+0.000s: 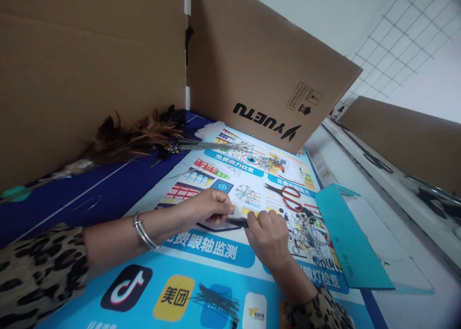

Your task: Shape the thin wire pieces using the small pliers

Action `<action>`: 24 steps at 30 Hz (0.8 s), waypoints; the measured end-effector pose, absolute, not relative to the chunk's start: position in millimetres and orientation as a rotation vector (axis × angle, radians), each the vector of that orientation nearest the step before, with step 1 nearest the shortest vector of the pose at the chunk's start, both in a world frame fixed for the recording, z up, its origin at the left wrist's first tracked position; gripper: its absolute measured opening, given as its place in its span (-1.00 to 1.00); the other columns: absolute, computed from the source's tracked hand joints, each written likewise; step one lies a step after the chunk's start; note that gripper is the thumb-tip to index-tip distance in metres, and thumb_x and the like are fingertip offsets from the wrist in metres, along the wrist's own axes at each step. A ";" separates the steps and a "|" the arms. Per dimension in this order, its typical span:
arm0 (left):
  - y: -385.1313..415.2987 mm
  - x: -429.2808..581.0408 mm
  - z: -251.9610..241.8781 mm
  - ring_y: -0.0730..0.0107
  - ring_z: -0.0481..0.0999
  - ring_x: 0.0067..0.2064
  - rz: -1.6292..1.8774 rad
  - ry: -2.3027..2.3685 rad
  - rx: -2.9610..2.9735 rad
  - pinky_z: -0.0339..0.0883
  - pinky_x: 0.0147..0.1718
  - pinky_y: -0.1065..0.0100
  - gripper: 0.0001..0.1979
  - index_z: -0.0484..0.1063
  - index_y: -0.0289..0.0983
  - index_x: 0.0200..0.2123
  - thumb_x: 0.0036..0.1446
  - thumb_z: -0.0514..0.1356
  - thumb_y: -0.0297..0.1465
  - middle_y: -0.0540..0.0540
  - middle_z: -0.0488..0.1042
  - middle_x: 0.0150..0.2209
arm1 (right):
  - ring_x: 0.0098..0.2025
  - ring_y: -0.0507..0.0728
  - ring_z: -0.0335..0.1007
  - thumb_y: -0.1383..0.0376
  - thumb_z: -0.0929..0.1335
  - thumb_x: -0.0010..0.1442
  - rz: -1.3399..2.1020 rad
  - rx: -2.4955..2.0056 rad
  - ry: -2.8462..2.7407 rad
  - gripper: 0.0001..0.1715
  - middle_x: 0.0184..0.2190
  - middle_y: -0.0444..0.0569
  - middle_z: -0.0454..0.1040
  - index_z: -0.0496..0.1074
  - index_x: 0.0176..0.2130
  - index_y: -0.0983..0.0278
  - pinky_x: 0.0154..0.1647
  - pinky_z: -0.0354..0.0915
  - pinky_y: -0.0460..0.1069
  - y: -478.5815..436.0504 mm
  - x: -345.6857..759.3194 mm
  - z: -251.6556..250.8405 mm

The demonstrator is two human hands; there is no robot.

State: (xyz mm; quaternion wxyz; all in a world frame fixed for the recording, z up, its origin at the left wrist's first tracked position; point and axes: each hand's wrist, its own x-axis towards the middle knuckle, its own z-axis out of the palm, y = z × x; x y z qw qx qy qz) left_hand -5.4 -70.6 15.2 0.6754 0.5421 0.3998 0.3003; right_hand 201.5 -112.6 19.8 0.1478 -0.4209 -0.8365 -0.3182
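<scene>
My left hand (215,205), a bangle on its wrist, is closed in a pinch. What its fingertips hold is too small to make out. My right hand (267,233) is wrapped round a pair of dark pliers (236,221), whose narrow jaws point left to the left fingertips. Just beyond the hands lies a round piece of bent wire (246,193). Scissors with red handles (292,198) rest to the right of it. A tangle of wire loops and rings (311,233) spreads to the right of my right hand.
Brown feathers (140,132) and a bundle of thin wires (212,145) lie at the back left. More short wires (218,300) are at the front. Cardboard panels (259,65) wall off the left and back. A teal folder (355,242) stands at the right.
</scene>
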 end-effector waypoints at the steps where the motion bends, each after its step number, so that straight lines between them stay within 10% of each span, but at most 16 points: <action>1: -71.0 -5.2 15.4 0.60 0.20 -0.67 0.674 0.899 1.211 -0.05 -0.66 0.50 -0.74 0.36 -0.32 -0.55 -0.02 0.20 -0.23 0.06 0.34 -0.67 | -0.45 0.08 0.06 0.31 0.28 0.18 -0.918 -1.214 -2.404 -0.91 -0.55 -0.08 0.23 0.38 -0.31 0.24 -0.41 -0.07 0.03 -112.9 201.3 19.8; 24: -76.0 -2.4 24.4 0.61 0.18 -0.69 0.700 0.931 1.140 -0.08 -0.67 0.50 -0.76 0.34 -0.32 -0.58 -0.06 0.22 -0.26 0.09 0.29 -0.70 | -0.42 0.09 0.09 0.30 0.26 0.20 -0.934 -1.287 -2.410 -0.88 -0.52 -0.06 0.24 0.36 -0.23 0.24 -0.42 -0.07 0.02 -115.5 199.3 17.8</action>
